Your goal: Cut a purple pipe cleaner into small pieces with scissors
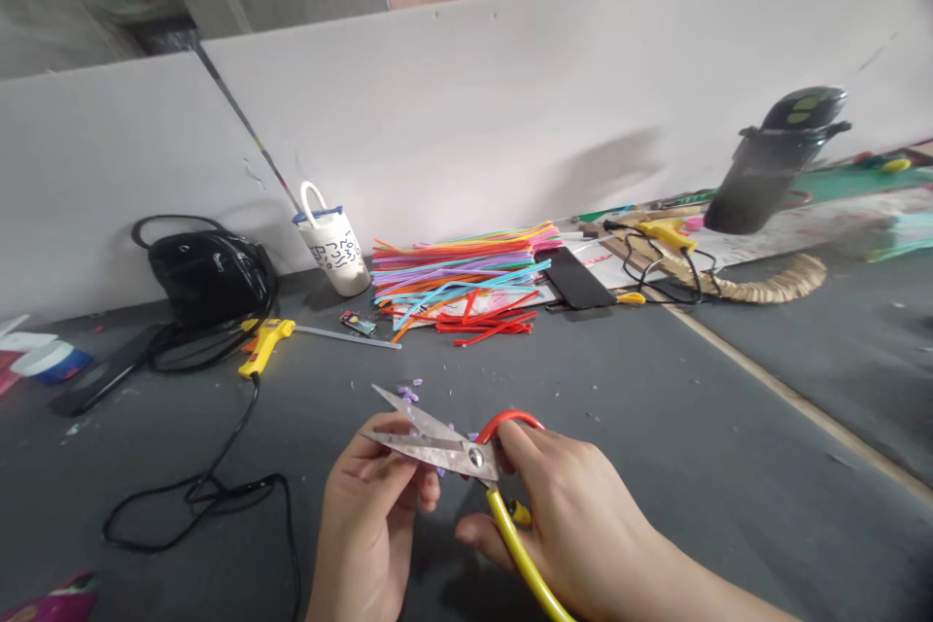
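My right hand (583,505) grips a pair of scissors (444,452) with one red handle and one yellow handle. The blades are spread apart and point left, crossing in front of my left fingertips. My left hand (375,515) is closed, its thumb and fingers pinched together behind the lower blade. What it pinches is mostly covered by the blades; a little purple shows near the fingertips. Small purple pieces (408,395) lie on the dark table just beyond the scissors. A small yellow and black object (519,512) shows partly beside the yellow handle.
Colourful pipe cleaners (459,262) are piled at the back, with red ones (488,323) in front. A yellow glue gun (266,347) trails its cord at left. Behind stand a black bag (208,277), white cup (335,253) and dark bottle (773,160). A phone (579,279) lies right.
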{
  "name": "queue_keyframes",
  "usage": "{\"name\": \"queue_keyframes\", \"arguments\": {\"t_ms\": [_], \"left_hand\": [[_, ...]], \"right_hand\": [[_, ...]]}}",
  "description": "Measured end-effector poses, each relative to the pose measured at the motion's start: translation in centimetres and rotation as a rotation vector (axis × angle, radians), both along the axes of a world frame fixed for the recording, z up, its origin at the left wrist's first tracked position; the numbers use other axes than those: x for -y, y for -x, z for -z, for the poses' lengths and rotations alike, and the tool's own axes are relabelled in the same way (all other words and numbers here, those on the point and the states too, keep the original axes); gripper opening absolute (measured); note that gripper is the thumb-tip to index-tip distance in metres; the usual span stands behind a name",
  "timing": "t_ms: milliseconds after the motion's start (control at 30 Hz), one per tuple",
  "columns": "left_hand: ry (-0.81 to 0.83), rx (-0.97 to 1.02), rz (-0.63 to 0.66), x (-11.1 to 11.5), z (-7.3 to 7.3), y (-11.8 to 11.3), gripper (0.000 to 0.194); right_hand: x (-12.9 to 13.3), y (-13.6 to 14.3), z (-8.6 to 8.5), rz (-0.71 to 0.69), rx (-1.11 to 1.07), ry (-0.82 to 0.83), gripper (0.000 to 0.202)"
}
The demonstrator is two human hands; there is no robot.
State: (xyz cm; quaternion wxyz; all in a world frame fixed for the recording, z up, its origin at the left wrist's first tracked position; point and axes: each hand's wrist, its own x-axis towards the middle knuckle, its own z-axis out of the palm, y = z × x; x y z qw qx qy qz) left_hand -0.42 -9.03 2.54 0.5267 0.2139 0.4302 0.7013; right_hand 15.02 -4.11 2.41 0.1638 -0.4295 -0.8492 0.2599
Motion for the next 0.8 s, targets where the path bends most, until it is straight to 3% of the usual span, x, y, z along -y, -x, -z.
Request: {"name": "queue_keyframes", "arguments": {"t_ms": [200, 367, 467, 600, 800], "left_hand": [[0.123, -0.152, 0.026, -0.3, -0.6, -1.0, 0.011], [0.217, -0.475, 0.072, -0.3, 0.2, -1.9, 0.012], [0.185, -0.588, 0.09, -0.2, 0.7, -2.0, 0.01], [0.16, -0.645, 0.088, -0.1, 0.6, -2.1, 0.008], [0.217, -0.459, 0.136, -0.2, 0.1, -2.4, 0.01]], "right_hand": [[-0.5, 0.2, -0.3, 0.006, -0.388, 0.389, 0.013], [-1.1, 0.3, -0.3, 0.027, -0.57, 0.606, 0.005], [-1.2, 0.3, -0.3, 0.046, -0.547, 0.595, 0.006], [-1.0, 0.2, -0.3, 0.016, -0.525, 0.441, 0.008], [-0.9, 0.0, -0.4, 0.007, -0.442, 0.342, 0.006]]}}
